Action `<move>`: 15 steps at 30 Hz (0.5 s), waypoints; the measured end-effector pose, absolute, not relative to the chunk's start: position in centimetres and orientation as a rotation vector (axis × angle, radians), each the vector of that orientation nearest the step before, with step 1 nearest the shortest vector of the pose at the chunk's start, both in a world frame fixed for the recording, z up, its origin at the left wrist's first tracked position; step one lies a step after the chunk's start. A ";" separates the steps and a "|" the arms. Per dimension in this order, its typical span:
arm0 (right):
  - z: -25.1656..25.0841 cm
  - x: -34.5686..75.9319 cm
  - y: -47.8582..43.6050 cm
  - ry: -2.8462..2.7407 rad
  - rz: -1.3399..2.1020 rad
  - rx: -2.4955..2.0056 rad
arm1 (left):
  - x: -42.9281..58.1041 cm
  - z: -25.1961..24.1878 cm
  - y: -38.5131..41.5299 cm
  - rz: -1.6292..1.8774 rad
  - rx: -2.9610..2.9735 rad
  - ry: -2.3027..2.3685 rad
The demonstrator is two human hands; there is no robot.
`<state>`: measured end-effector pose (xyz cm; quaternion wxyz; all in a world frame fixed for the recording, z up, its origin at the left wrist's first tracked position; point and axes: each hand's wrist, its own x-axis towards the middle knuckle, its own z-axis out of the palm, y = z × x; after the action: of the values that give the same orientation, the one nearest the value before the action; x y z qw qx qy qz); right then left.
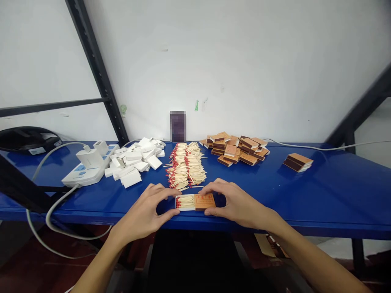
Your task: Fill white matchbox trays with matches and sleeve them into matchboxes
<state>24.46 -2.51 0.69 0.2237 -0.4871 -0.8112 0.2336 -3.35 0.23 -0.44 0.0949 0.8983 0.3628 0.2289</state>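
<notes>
Bare forearms (301, 246) are extended toward a matchbox (194, 202), held just in front of the match pile (187, 166): its filled tray (185, 202) is gripped by the left hand (149, 206), its sleeve (205, 200), about half on, by the right hand (234, 202). White trays (133, 156) left of the pile and brown sleeves (236, 151) right of it are heaped unjoined; stacked boxes (297, 161), farther right, seem done.

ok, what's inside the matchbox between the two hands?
Red-tipped matches fill the exposed part of the white inner tray. The orange printed sleeve covers the rest, so its contents can't be seen, nor can the tray's bottom.
</notes>
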 end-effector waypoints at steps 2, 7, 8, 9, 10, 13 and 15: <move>0.7 24.3 -2.6 -2.224 0.650 -1.362 | -3.4 -0.4 0.3 0.680 2.661 1.074; 0.3 24.1 -2.7 -2.213 0.662 -1.324 | -3.6 -0.5 0.3 0.675 2.651 1.081; 0.3 24.2 -2.6 -2.216 0.666 -1.308 | -3.6 -0.5 0.3 0.679 2.654 1.074; 0.2 24.2 -2.6 -2.220 0.671 -1.293 | -3.6 -0.5 0.4 0.683 2.659 1.065; 0.2 24.3 -2.6 -2.222 0.675 -1.280 | -3.6 -0.5 0.4 0.685 2.664 1.057; 0.4 24.3 -2.5 -2.230 0.692 -1.256 | -3.5 -0.4 0.4 0.669 2.660 1.061; 0.4 24.2 -2.5 -2.227 0.703 -1.257 | -3.5 -0.3 0.3 0.657 2.650 1.065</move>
<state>24.21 -2.47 0.39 0.2425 -0.4597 -0.8147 0.2570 -3.52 0.34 -0.33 0.1054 0.8992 0.3613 0.2230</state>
